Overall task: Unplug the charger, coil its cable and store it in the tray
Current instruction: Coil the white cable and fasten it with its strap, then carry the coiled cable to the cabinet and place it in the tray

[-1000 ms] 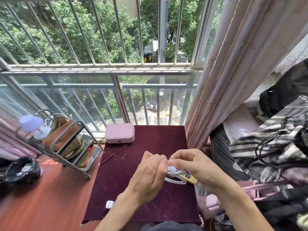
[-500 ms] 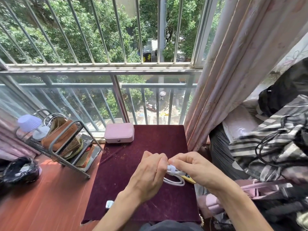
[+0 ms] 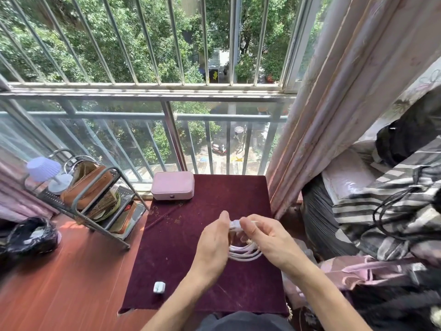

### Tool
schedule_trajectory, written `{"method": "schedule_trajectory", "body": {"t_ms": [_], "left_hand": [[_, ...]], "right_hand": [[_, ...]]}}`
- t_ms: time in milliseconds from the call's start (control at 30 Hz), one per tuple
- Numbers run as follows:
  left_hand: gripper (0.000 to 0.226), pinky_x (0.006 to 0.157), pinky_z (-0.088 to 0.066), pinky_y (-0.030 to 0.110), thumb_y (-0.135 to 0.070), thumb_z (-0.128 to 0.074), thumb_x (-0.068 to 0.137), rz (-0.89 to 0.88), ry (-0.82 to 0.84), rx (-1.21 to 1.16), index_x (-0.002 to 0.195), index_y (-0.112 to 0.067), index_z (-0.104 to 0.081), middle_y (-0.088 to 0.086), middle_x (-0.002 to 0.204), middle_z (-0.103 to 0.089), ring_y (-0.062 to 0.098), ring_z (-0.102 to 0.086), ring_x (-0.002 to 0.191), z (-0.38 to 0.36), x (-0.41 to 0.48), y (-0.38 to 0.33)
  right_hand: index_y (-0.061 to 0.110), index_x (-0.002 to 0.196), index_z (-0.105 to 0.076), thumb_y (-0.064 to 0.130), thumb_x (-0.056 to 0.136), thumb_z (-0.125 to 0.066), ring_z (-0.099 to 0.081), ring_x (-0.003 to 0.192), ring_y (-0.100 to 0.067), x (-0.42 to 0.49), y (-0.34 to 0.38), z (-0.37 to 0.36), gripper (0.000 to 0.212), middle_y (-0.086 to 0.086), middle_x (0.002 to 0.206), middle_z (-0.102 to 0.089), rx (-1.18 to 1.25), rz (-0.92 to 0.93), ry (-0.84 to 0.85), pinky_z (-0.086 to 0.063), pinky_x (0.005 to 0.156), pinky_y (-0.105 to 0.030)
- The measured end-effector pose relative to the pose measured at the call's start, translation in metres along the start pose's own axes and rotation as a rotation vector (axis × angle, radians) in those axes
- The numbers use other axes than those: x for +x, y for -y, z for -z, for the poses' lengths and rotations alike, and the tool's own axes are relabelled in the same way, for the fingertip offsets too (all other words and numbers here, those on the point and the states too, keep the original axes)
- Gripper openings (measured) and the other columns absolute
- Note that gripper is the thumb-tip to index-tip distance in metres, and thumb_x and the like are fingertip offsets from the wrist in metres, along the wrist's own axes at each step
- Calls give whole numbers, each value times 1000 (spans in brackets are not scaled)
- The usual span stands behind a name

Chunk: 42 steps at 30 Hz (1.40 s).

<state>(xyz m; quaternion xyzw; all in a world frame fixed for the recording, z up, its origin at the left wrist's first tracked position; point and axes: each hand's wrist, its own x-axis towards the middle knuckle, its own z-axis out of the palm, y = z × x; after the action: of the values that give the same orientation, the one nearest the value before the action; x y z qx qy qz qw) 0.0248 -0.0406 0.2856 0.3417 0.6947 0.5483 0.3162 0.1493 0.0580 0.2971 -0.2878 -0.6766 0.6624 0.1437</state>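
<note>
A white charger cable (image 3: 243, 254) hangs in several loops between my two hands, above the dark red cloth of the small table (image 3: 181, 235). My left hand (image 3: 212, 247) holds the coil on its left side. My right hand (image 3: 265, 237) pinches the cable's white end at the top of the coil. A small white charger plug (image 3: 158, 287) lies on the cloth near the front left edge, apart from both hands. A closed pink box (image 3: 173, 188) sits at the table's far left corner.
A metal rack (image 3: 95, 199) with a brown bag, papers and a small lamp (image 3: 46, 170) stands left of the table. A black bag (image 3: 31, 235) lies on the floor. Pink curtains (image 3: 334, 103) and piled clothes (image 3: 393, 211) crowd the right. Window bars stand behind.
The hands have opened apart and the cable now shows as a larger coil of several loops hanging between them. The yellow item under my right hand is no longer visible.
</note>
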Motion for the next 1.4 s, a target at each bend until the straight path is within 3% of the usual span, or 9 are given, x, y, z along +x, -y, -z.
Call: {"method": "schedule_trajectory", "body": {"t_ms": [100, 200, 333, 533, 667, 867, 1033, 1300, 1400], "left_hand": [[59, 48, -22, 24, -48, -31, 106, 358, -115, -404, 59, -23, -58, -4, 59, -22, 13, -19, 54, -10, -3, 16], [51, 45, -28, 21, -53, -34, 104, 526, -181, -645, 69, -18, -48, -5, 57, -23, 10, -23, 48, -12, -10, 38], [50, 47, -33, 23, -53, -39, 103, 679, -274, -746, 69, -17, -49, -6, 54, -29, 10, -29, 45, -6, -21, 72], [58, 67, -50, 24, -55, -36, 101, 755, -260, -208, 77, -21, -76, -2, 72, -75, 13, -68, 66, 27, -43, 156], [30, 88, -51, 43, -44, -57, 93, 981, -345, 171, 97, -15, -64, 7, 92, -71, 31, -67, 93, 66, -62, 240], [51, 96, -43, 42, -30, -68, 90, 1043, -266, 595, 126, 3, -52, 21, 127, -54, 39, -54, 118, 116, -53, 336], [67, 97, -44, 46, -33, -75, 87, 986, -180, 680, 134, 2, -44, 25, 133, -49, 44, -55, 116, 117, -21, 388], [42, 97, -44, 48, -25, -64, 96, 987, -162, 762, 126, 3, -55, 25, 126, -55, 45, -57, 113, 110, -5, 417], [36, 75, -49, 37, -32, -67, 89, 984, -143, 630, 109, -2, -67, 14, 100, -69, 37, -62, 98, 115, -5, 400]], "right_hand": [[26, 100, -74, 76, 91, -54, -62, 76, 1, -3, -28, -7, 55, 3, 86, -74, -126, 40, -151, -50, 72, -23], [17, 85, -67, 60, 101, -47, -59, 60, -5, -6, -54, -18, 50, -9, 69, -67, -147, -22, -189, -49, 62, -24], [10, 83, -61, 44, 104, -54, -58, 46, -8, -3, -82, -34, 41, 2, 56, -66, 9, -184, -49, -45, 49, -20], [9, 87, -63, 29, 110, -54, -61, 49, -8, -5, -151, -63, 32, -5, 59, -70, 53, -401, -69, -46, 48, -18], [14, 95, -67, 31, 111, -51, -66, 54, -11, -13, -213, -74, 29, -4, 63, -73, 37, -577, -149, -47, 48, -17], [21, 101, -71, 34, 110, -53, -70, 60, -8, -30, -281, -71, 25, 0, 75, -71, 44, -795, -285, -48, 57, -24], [20, 102, -70, 28, 110, -53, -71, 60, -8, -31, -306, -63, 21, 3, 76, -74, 25, -827, -374, -51, 60, -24], [25, 102, -71, 37, 109, -53, -72, 64, -4, -36, -323, -47, 22, 7, 77, -74, 6, -861, -482, -53, 58, -18], [25, 104, -71, 38, 108, -54, -70, 62, -5, -38, -316, -39, 22, 9, 73, -72, -2, -844, -485, -51, 60, -22]]}}
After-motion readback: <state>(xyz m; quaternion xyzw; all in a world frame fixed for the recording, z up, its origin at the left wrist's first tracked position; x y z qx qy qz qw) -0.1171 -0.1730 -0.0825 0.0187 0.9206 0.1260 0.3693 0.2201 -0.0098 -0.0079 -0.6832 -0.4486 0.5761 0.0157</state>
